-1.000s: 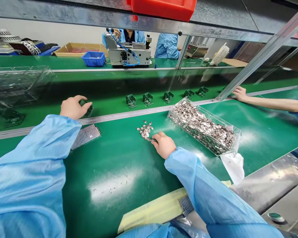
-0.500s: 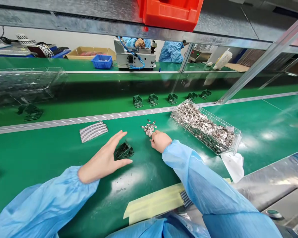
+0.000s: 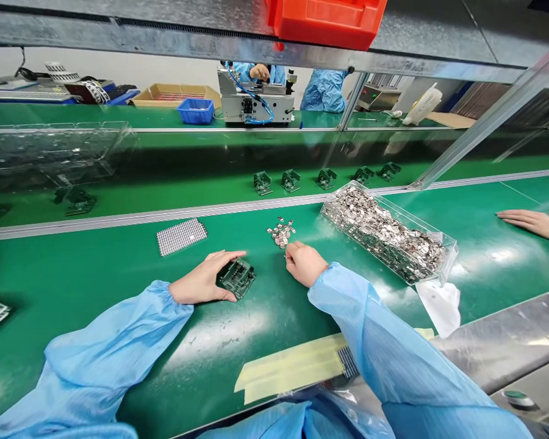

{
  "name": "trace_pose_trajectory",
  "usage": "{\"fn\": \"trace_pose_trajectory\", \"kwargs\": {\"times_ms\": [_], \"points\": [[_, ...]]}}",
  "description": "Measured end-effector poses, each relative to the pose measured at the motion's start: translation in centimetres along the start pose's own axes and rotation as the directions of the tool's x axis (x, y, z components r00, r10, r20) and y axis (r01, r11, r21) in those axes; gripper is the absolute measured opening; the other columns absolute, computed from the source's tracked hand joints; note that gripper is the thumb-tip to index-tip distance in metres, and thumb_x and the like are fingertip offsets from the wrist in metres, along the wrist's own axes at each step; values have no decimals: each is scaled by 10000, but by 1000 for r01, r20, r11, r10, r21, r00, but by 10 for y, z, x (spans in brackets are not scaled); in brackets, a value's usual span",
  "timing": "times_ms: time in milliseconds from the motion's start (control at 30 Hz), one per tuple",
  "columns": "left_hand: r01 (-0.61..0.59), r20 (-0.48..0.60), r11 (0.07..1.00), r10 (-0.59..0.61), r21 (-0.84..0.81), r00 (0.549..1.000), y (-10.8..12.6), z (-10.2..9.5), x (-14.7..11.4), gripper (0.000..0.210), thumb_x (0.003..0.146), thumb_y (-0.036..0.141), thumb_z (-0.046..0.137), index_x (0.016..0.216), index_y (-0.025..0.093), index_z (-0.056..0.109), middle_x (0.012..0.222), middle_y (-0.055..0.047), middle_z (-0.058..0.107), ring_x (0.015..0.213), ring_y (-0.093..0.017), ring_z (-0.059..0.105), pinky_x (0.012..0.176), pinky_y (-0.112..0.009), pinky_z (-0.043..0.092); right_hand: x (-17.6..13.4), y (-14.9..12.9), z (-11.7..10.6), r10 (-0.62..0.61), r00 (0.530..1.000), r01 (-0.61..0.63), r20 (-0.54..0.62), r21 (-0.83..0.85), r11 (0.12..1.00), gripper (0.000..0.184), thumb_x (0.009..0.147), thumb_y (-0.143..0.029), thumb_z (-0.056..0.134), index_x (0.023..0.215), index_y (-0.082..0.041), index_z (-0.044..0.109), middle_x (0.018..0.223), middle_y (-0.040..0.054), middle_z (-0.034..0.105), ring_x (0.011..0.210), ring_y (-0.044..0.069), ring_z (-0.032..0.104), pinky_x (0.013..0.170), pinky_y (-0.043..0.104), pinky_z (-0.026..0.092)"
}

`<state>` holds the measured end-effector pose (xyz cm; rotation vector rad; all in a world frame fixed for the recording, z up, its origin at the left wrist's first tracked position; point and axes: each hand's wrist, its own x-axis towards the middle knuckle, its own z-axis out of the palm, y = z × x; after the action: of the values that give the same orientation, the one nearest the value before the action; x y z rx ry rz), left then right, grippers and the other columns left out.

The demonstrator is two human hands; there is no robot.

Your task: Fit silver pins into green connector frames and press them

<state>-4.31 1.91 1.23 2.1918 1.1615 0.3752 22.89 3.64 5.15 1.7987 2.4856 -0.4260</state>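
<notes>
My left hand (image 3: 205,279) is closed round a small green circuit board assembly (image 3: 239,280) on the green bench, thumb at its near edge and fingers at its far edge. The assembly's upright boards and open middle face up. To the right, my right hand (image 3: 307,264) has its fingers pinched together at the near side of a small heap of silvery metal tabs (image 3: 282,233). A tiny glint shows at those fingertips, seemingly one metal tab; most of it is hidden.
A clear plastic box (image 3: 450,259) full of metal tabs lies right of the heap. A white gridded tray (image 3: 182,236) lies at left. Several board assemblies (image 3: 291,180) line the strip behind the rail. Another person's hand (image 3: 533,223) rests at far right. A red bin (image 3: 327,21) hangs overhead.
My left hand has closed from spread fingers onto the circuit board assembly, which now sits turned and tilted. My right hand stays by the heap. Another person's hand has appeared at right.
</notes>
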Motion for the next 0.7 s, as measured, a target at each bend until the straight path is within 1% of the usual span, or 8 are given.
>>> {"fn": "trace_pose_trajectory", "kwargs": {"times_ms": [100, 200, 300, 433, 467, 533, 600, 700], "points": [[-15, -57, 999, 12, -52, 998, 7, 6, 2, 623, 735, 492, 745, 1267, 231, 552, 1265, -105, 620, 1182, -307, 563, 1059, -449, 415, -26, 2, -6, -20, 1000, 20, 5, 96, 995, 129, 929, -123, 515, 924, -165, 637, 788, 31, 699, 737, 156, 658, 678, 230, 459], [-79, -102, 989, 67, -128, 993, 13, 12, 4, 296, 870, 374, 604, 1107, 198, 621, 1151, -94, 649, 1099, -235, 612, 1010, -370, 465, -63, 6, -5, -38, 997, 57, -63, 331, 942, 95, 881, -175, 628, 788, -197, 630, 698, -25, 684, 644, 124, 636, 609, 201, 460], [-147, -79, 981, 137, -129, 987, 15, 10, 3, 336, 883, 314, 578, 1194, 187, 575, 1314, -124, 570, 1245, -245, 539, 1087, -387, 418, -100, 13, 3, 7, 976, 122, -220, 565, 816, 111, 830, -184, 648, 723, -210, 647, 712, -18, 691, 626, 137, 629, 581, 225, 469], [-70, 76, 994, 76, -88, 994, 15, 4, -9, 689, 839, 352, 645, 1444, 227, 341, 1518, -134, 391, 1392, -284, 406, 1148, -454, 355, -139, 18, 18, 104, 947, 143, -304, 690, 710, 76, 851, -226, 598, 840, -227, 673, 734, -15, 707, 656, 151, 665, 610, 238, 505], [-43, 86, 998, 47, -54, 995, 16, 5, -11, 791, 799, 386, 695, 1467, 229, 301, 1536, -144, 363, 1416, -310, 367, 1155, -484, 337, -146, 18, 22, 137, 941, 135, -310, 713, 688, 71, 854, -236, 604, 877, -231, 671, 743, -17, 713, 666, 152, 674, 616, 235, 512], [-25, 35, 999, 24, 21, 999, 22, 14, -14, 904, 702, 439, 783, 1447, 206, 327, 1529, -174, 369, 1448, -372, 287, 1164, -553, 285, -158, 16, 27, 175, 928, 131, -329, 728, 673, 61, 862, -249, 622, 890, -239, 675, 738, -24, 715, 657, 148, 674, 606, 226, 512], [-48, -48, 998, 50, 52, 998, 29, 27, -14, 814, 676, 427, 805, 1357, 186, 429, 1455, -182, 465, 1432, -393, 305, 1150, -580, 281, -166, 13, 31, 160, 919, 158, -361, 707, 689, 81, 882, -247, 621, 847, -247, 694, 734, -24, 708, 651, 143, 663, 600, 226, 499], [-65, -163, 996, 54, -63, 985, 42, 47, -11, 482, 747, 323, 738, 1162, 184, 536, 1250, -139, 611, 1219, -317, 559, 1025, -485, 450, -169, 9, 36, 141, 893, 227, -427, 698, 679, 139, 911, -226, 597, 878, -257, 729, 813, 0, 708, 732, 153, 665, 654, 238, 504]]}}
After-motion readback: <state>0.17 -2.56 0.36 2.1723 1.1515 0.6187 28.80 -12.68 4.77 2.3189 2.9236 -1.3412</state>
